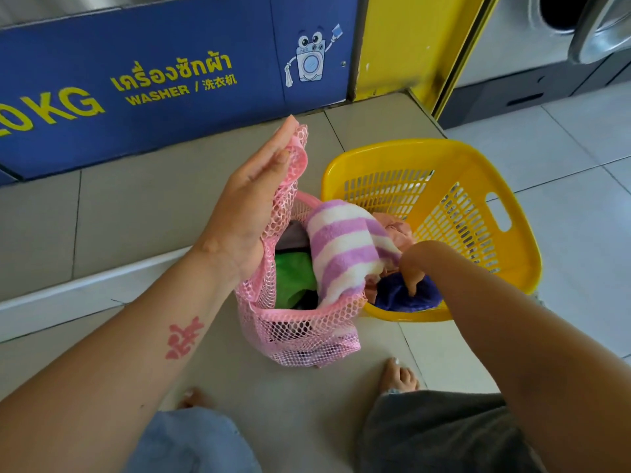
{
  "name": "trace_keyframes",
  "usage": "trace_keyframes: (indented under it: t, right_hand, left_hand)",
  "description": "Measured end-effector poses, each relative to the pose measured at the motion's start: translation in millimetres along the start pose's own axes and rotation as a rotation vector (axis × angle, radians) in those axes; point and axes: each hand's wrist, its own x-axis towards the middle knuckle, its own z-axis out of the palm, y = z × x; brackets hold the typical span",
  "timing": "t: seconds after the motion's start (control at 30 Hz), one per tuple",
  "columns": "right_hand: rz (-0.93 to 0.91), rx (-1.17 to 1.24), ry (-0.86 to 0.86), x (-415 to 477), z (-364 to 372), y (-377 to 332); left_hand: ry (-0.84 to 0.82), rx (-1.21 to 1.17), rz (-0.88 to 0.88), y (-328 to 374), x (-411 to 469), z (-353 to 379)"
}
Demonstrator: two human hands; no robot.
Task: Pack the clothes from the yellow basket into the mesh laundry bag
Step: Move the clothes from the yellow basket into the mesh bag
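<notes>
A pink mesh laundry bag (300, 332) stands on the floor at the centre, its mouth held up and wide by my left hand (249, 206), which grips the rim. Inside it lie a green garment (295, 274) and a dark one. A purple-and-white striped towel (345, 250) drapes over the bag's rim, half in the bag and half toward the yellow basket (478, 206) on the right. My right hand (415, 268) reaches into the basket, fingers closed on the towel's end beside a dark blue cloth (403, 298). A peach garment (397, 230) also lies in the basket.
A blue washer panel (143, 83) with yellow lettering runs along the back, above a raised tiled step (102, 213). A steel washer door (597, 32) hangs ajar at top right. My bare feet (397, 377) and knees are at the bottom.
</notes>
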Motion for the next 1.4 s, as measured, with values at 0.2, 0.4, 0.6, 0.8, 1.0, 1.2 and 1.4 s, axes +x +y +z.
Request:
trace_keyframes:
  t: [0.2,0.4,0.6,0.8,1.0,1.2,1.4]
  right_hand:
    - [-0.120,0.519,0.144,-35.0,5.3,34.0]
    - [-0.188,1.221,0.641,-79.0,4.1,43.8]
    - [-0.148,1.192,1.083,-153.8,-28.7,39.6]
    - [0.199,1.056,1.538,-241.8,-59.2,19.7]
    - [0.158,1.095,1.644,-267.5,-71.8,-9.7]
    - [-0.204,1.160,1.538,-239.7,-76.3,-43.9]
    - [-0.531,0.900,0.857,-161.5,-51.8,-99.0]
  left_hand:
    - [-0.017,0.003,0.024,2.4,-6.7,-3.1]
    - [0.014,0.010,0.045,8.2,-16.0,-7.7]
    - [0.020,0.010,0.063,15.0,-24.7,-16.0]
    - [0.014,0.035,0.038,17.9,-27.8,-23.7]
    - [0.022,-0.011,0.047,18.9,-26.3,-25.7]
    - [0.024,-0.063,0.045,21.3,-25.4,-23.5]
    - [0.017,-0.101,0.076,26.3,-28.7,-21.4]
